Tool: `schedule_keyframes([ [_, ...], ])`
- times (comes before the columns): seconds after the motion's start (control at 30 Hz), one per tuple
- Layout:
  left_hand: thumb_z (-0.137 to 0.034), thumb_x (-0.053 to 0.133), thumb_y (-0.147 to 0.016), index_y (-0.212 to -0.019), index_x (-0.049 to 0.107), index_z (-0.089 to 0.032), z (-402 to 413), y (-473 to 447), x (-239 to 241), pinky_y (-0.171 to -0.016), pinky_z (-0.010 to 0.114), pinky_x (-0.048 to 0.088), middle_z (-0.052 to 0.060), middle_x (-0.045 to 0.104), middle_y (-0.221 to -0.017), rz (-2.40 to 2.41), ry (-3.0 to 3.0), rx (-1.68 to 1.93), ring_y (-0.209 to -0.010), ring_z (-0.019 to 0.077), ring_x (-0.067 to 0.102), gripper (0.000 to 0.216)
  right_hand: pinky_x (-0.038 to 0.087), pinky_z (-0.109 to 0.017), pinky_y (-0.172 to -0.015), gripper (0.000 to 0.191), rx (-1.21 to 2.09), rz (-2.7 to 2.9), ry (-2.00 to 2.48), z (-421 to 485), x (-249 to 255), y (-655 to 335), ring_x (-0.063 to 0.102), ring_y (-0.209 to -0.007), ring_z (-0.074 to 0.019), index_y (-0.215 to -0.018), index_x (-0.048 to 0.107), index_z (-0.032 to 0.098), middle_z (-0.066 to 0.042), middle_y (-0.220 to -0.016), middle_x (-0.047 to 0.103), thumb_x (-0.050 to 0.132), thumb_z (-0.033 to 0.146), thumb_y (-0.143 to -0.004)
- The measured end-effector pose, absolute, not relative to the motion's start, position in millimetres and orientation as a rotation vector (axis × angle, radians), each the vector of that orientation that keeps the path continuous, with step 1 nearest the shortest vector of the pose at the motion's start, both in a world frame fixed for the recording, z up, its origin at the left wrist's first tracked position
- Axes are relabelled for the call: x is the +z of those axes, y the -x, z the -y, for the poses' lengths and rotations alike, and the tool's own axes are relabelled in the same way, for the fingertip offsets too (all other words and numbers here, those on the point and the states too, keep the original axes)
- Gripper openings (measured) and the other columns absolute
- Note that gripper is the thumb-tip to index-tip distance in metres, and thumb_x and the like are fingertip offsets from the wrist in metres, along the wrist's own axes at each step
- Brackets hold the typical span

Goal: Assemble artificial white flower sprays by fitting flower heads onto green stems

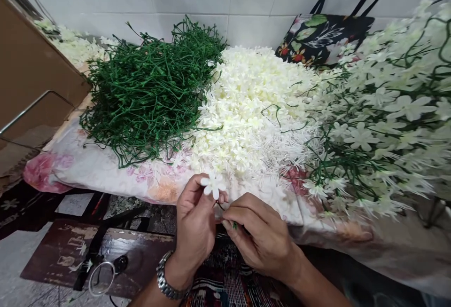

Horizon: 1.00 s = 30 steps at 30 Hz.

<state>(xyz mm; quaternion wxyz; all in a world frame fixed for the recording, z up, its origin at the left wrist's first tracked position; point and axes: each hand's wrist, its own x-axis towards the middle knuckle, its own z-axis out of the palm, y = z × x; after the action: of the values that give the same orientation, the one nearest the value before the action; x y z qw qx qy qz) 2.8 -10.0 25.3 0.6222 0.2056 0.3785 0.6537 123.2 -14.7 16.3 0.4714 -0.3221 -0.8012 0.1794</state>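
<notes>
Near the front edge of the cloth-covered table, my left hand (198, 217) pinches a white artificial flower (213, 185) just under its petals. Close beside it, my right hand (259, 234) is closed on a thin green stem (234, 225), most of which the fingers hide. Whether the stem is joined to the flower I cannot tell. Beyond the hands lies a large pile of loose cream-white flower heads (243, 105), with thin white spiky pieces (282, 149) at its right. A tangled heap of green plastic stems (148, 93) sits to the left.
Finished-looking white flowers on green stems (373, 128) are massed at the right. A floral handbag (324, 39) leans against the tiled wall. A cardboard box (35, 58) stands at the left. Below the table edge is a worn brown board (130, 255) with a metal ring (101, 279).
</notes>
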Motion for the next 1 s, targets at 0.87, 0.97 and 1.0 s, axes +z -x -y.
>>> schedule_keyframes([
  [0.87, -0.037, 0.069, -0.074, -0.063, 0.064, -0.016, -2.0, 16.1, 12.4, -0.05, 0.021, 0.033, 0.0, 0.054, -0.06, -1.076, -0.78, 1.262, -0.053, 0.0097, 0.044, 0.024, 0.033, -0.026, -0.048, 0.021, -0.319, 2.106, 1.608, 5.5, 8.8, -167.0, 0.053, -0.051, -0.0121, -0.077, 0.061, 0.016, -0.002, -0.067, 0.059, 0.046, 0.02, -0.091],
  [0.97, -0.037, 0.063, -0.079, -0.069, 0.064, -0.017, -7.3, 20.8, 6.9, -0.048, 0.02, 0.031, -0.001, 0.055, -0.058, -1.267, -0.846, 1.241, -0.051, 0.0096, 0.044, 0.022, 0.029, -0.027, -0.045, 0.028, -0.433, 2.122, 1.703, 1.4, 8.1, -163.1, 0.048, -0.045, -0.0124, -0.069, 0.059, 0.018, 0.0, -0.061, 0.057, 0.042, 0.02, -0.092],
  [1.0, -0.036, 0.06, -0.081, -0.071, 0.064, -0.018, -8.9, 22.0, 6.1, -0.048, 0.02, 0.032, -0.001, 0.055, -0.058, -1.315, -0.901, 1.233, -0.052, 0.01, 0.045, 0.021, 0.029, -0.027, -0.045, 0.03, -0.457, 2.12, 1.708, 0.5, 7.8, -163.2, 0.048, -0.045, -0.0125, -0.067, 0.058, 0.018, 0.0, -0.06, 0.056, 0.042, 0.019, -0.092],
])
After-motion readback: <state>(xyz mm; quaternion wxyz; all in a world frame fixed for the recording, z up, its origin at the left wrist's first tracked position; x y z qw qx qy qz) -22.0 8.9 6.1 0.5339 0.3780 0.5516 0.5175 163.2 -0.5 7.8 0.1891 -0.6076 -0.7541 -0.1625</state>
